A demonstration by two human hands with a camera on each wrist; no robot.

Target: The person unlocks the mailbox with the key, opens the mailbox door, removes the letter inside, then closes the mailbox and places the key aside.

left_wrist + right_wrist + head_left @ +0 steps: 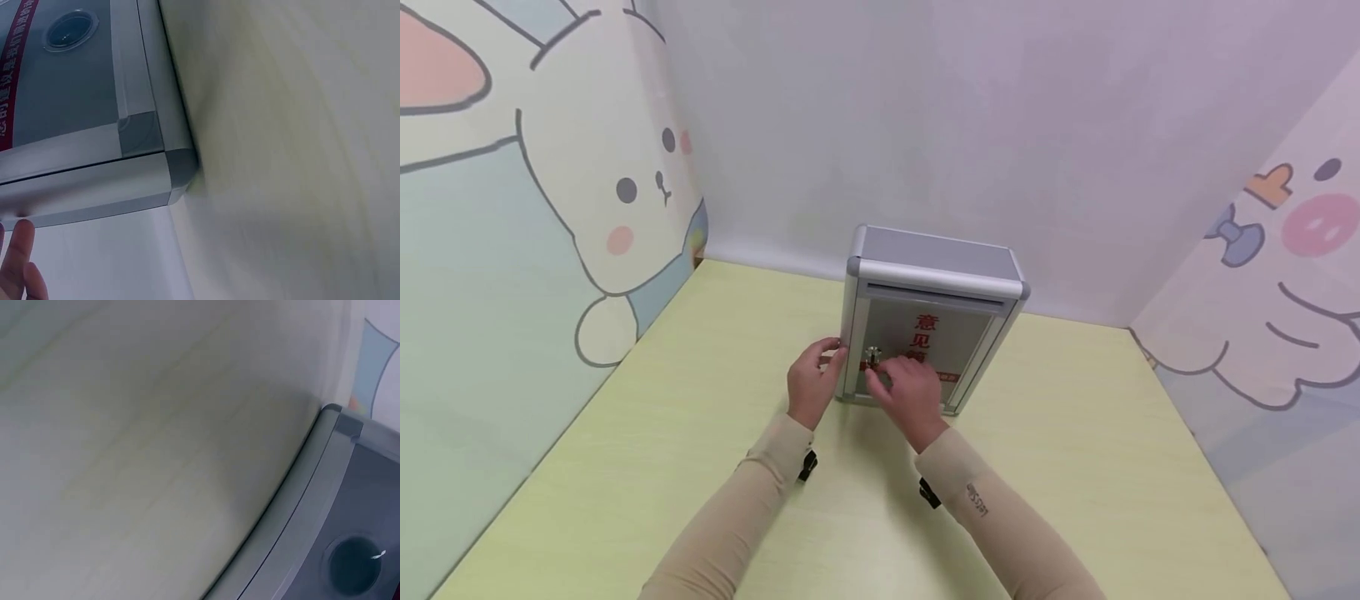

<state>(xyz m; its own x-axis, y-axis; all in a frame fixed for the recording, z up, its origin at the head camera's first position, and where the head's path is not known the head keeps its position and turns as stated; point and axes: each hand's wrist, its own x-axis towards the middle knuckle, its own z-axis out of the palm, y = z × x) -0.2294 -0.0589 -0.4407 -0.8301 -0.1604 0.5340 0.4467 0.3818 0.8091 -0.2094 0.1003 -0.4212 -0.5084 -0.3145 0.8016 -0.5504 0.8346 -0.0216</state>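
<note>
A grey suggestion box (940,243) with a silver metal frame and red Chinese lettering stands upright on the table. On the left part of its front door sits a small silver lock (872,353) with a dark middle. My right hand (912,398) reaches across the door, thumb and forefinger pinching at the lock's lower edge; whether a key is between them I cannot tell. My left hand (811,385) steadies the box's left side, its fingertips (24,234) against the metal edge in the left wrist view. The right wrist view leaves out the right hand's fingers.
Pale yellow tabletop (1075,467) spreads around the box. A whitish back wall (925,108) rises close behind it. Cartoon-printed panels stand at the left (602,150) and right (1262,317). Low on the box front is a round window (70,30).
</note>
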